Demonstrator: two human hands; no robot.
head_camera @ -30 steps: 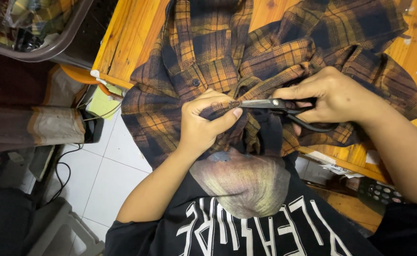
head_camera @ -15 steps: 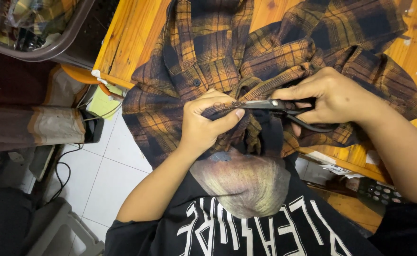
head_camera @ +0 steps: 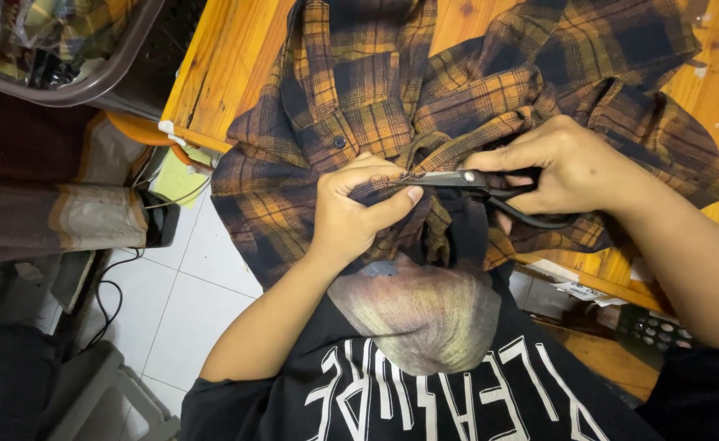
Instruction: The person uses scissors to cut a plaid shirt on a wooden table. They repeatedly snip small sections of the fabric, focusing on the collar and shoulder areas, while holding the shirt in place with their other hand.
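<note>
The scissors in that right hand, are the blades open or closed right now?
Nearly closed: the scissors in the right hand show one thin dark line, tips at the plaid shirt fold pinched by the left hand.

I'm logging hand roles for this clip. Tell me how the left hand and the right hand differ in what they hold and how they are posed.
The left hand pinches a fold of the plaid shirt between thumb and fingers; the right hand grips black scissors instead. The left hand is curled into a loose fist, while the right hand lies flatter, fingers through the scissor handles. The scissor tips point toward the left hand's pinch. Both hands are bare and work at the same spot on the shirt, over the wooden table.
</note>
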